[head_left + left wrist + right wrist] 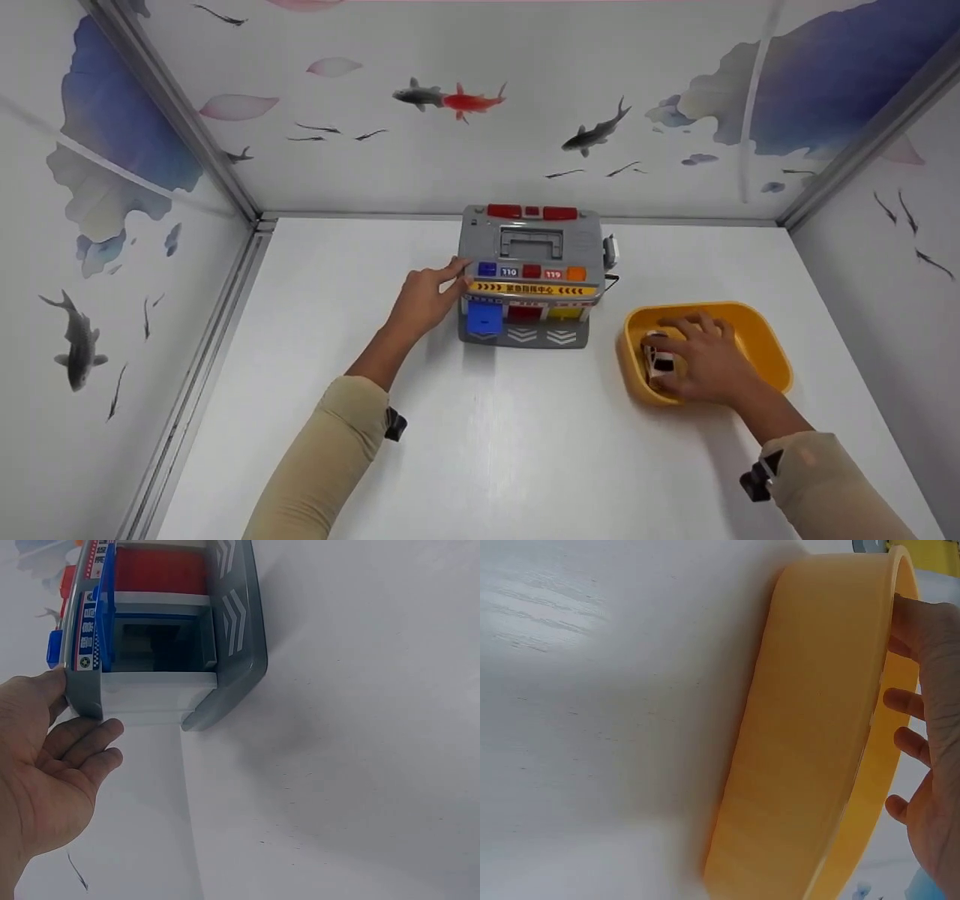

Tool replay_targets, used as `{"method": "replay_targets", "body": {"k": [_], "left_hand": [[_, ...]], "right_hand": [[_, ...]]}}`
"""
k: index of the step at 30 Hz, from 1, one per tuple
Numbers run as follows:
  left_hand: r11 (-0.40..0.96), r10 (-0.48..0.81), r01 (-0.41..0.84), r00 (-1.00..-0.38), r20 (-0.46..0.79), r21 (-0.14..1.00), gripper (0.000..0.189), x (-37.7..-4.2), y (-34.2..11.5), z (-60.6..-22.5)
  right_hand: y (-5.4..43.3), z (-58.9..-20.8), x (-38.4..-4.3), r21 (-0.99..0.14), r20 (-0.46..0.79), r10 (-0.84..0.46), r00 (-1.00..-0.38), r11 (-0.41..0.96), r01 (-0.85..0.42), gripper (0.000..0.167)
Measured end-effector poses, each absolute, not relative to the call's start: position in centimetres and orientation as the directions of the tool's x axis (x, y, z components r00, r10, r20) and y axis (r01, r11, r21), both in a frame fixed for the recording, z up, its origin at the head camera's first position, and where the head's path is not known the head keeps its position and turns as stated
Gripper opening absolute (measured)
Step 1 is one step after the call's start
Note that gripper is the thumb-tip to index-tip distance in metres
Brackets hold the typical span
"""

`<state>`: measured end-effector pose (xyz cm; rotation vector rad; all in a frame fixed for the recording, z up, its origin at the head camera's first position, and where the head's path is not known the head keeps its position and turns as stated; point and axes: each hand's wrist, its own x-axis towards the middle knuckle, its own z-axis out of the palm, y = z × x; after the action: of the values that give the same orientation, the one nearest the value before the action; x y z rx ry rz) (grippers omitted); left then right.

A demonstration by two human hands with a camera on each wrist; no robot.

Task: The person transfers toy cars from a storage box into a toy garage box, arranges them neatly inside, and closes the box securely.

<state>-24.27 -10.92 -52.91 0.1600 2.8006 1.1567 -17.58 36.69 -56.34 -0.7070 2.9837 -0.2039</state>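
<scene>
A grey toy garage (480,240) with a carry handle stands by the back wall. My left hand (424,300) holds its left roof corner between thumb and fingers; in the left wrist view some fingers curl below the roof edge. The blue door (484,318) is swung up and out, and a dark bay (154,645) shows behind it. The red door (161,571) beside it is down. To the right, my right hand (709,364) reaches into a yellow tray (772,360) and grips a white toy car (660,360) with thumb and index finger. The right wrist view hides the car.
A yellow door (564,312) is at the garage's right end. A small white piece (611,251) and a dark loop (612,281) stick out from its right side. Patterned walls (525,165) enclose the white table (510,450) at the back and sides.
</scene>
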Motion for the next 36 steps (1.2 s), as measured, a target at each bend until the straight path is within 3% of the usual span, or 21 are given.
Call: {"method": "replay_targets", "body": {"k": [7,18,36], "left_hand": [[0.712,0.149,0.083,-0.988,-0.035,0.698,0.050,-24.2,-10.8,-52.8],[0.724,0.150,0.091,-0.988,-0.027,0.683,0.051,-24.4,-10.6,-52.8],[0.720,0.141,0.082,-0.990,-0.030,0.689,0.049,-24.3,-10.8,-52.9]], "right_hand": [[37.2,-56.7,-17.8,-0.136,-0.140,-0.415,-0.899,0.907,-0.398,0.071],[37.2,-56.8,-17.9,-0.182,-0.179,-0.379,-0.908,0.920,-0.348,0.074],[36.8,-53.3,-18.0,-0.300,-0.053,-0.405,-0.913,0.878,-0.373,0.078]]}}
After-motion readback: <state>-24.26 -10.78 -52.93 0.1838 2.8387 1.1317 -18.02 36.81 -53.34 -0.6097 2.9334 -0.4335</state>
